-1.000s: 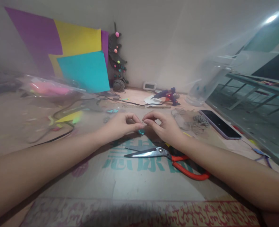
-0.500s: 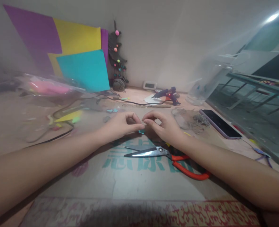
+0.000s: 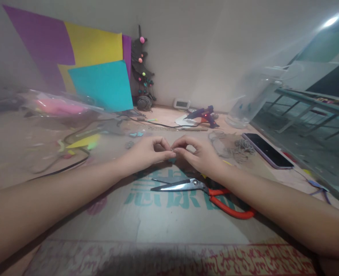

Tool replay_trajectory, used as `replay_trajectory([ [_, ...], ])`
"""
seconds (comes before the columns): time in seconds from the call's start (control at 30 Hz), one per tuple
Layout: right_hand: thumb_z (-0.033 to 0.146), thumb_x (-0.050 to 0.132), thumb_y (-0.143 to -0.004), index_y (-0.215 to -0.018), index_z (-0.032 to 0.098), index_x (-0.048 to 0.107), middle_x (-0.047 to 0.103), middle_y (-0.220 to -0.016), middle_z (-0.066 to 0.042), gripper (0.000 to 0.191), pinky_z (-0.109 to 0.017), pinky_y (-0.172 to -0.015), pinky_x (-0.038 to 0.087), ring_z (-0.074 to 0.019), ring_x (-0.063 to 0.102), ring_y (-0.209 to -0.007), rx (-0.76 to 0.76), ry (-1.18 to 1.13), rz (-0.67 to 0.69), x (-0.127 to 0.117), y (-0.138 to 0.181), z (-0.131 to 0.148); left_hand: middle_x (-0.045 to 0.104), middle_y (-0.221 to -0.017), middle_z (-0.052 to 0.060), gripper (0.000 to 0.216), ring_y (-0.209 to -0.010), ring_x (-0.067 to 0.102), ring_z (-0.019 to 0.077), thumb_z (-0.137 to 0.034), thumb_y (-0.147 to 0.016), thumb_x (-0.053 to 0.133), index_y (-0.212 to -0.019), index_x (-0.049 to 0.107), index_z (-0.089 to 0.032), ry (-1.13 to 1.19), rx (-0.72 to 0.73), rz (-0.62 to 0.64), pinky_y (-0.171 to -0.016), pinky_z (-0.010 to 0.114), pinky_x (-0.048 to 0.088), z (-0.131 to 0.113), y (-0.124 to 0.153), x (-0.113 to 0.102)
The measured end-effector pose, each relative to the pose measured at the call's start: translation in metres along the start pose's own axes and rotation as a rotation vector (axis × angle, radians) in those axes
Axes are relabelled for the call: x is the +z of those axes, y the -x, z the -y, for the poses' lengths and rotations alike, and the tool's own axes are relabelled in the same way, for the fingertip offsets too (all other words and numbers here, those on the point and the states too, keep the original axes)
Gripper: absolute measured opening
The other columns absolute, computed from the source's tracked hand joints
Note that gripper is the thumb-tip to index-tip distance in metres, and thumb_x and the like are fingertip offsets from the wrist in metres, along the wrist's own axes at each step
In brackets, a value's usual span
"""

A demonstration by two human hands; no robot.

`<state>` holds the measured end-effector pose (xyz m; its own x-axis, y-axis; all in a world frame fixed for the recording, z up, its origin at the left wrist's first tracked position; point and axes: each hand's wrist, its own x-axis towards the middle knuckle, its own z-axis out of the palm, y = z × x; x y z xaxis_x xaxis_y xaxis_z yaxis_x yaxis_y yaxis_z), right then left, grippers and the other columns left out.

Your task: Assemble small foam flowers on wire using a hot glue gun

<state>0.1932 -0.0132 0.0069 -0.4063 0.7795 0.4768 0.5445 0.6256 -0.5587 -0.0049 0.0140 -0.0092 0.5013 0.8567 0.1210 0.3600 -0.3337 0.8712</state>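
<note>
Thumb and forefinger of my left hand (image 3: pixel 148 153) are pinched together, and so are those of my right hand (image 3: pixel 198 153). Their fingertips meet over the cardboard sheet (image 3: pixel 169 226); whatever is between them is too small and covered to name. A small teal piece (image 3: pixel 172 160) shows faintly just under the fingertips, and I cannot tell whether it is held or lies on the cardboard. Nearer to me lie scissors (image 3: pixel 183 185) with slightly parted blades and red handles, partly beneath my right forearm.
A phone (image 3: pixel 268 150) and a tangle of grey cord (image 3: pixel 244 146) lie to the right. At the back are a glue gun (image 3: pixel 202 115) with a red light, a small white display (image 3: pixel 182 103) and a clear jug (image 3: pixel 241 103). Coloured sheets (image 3: pixel 103 84) lean at the left.
My right fingertips have shifted slightly left and now touch the left ones. The teal piece under them shows less clearly than before. The scissors have stayed put.
</note>
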Motion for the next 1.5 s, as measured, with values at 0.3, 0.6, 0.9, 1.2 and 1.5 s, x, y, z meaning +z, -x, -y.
replay_trajectory([
  [0.3,0.022,0.06,-0.089,-0.088,0.02,0.071,0.074,-0.085,-0.001,0.011,-0.027,-0.075,0.051,-0.0151,0.067,-0.079,-0.028,-0.02,0.001,0.0004,-0.0003,-0.0008,0.066,-0.069,0.0,0.032,-0.065,0.06,0.0147,-0.048,-0.077,0.071,-0.077,0.062,-0.018,-0.005,-0.012,0.007,-0.055,0.023,0.04,-0.0016,0.0004,0.0],
  [0.6,0.023,0.059,-0.089,-0.086,0.02,0.071,0.073,-0.081,-0.001,0.013,-0.027,-0.073,0.051,-0.0149,0.066,-0.075,-0.018,0.0,-0.009,0.0002,0.0005,0.0011,0.067,-0.071,0.001,0.032,-0.068,0.063,0.0164,-0.048,-0.077,0.07,-0.078,0.061,-0.018,-0.014,0.014,0.004,-0.057,0.024,0.043,-0.0004,-0.0001,0.0007],
  [0.9,0.019,0.06,-0.088,-0.088,0.02,0.07,0.075,-0.084,-0.001,0.01,-0.028,-0.075,0.051,-0.0157,0.068,-0.079,-0.001,-0.016,-0.057,0.0003,0.0007,-0.0024,0.072,-0.101,0.004,0.037,-0.093,0.065,0.0201,-0.053,-0.085,0.061,-0.102,0.071,-0.021,0.01,0.107,0.075,-0.08,0.027,0.049,-0.0018,0.0009,0.0007],
  [1.2,0.017,0.058,-0.089,-0.086,0.02,0.069,0.074,-0.083,0.0,0.011,-0.027,-0.077,0.05,-0.0148,0.068,-0.08,0.013,-0.004,-0.057,0.0002,0.0002,-0.0012,0.07,-0.082,0.006,0.045,-0.073,0.061,0.0169,-0.056,-0.089,0.052,-0.085,0.074,-0.017,0.198,0.017,0.078,-0.059,0.023,0.044,-0.0057,0.0014,0.0005],
  [1.5,0.018,0.059,-0.089,-0.086,0.018,0.069,0.072,-0.079,0.0,0.01,-0.024,-0.072,0.048,-0.013,0.066,-0.075,-0.007,0.022,-0.065,0.0014,0.0001,-0.0034,0.053,-0.061,-0.002,0.039,-0.051,0.042,0.0093,-0.053,-0.089,0.054,-0.09,0.07,-0.017,0.012,-0.001,0.088,-0.044,0.02,0.027,-0.0016,0.002,-0.0014],
])
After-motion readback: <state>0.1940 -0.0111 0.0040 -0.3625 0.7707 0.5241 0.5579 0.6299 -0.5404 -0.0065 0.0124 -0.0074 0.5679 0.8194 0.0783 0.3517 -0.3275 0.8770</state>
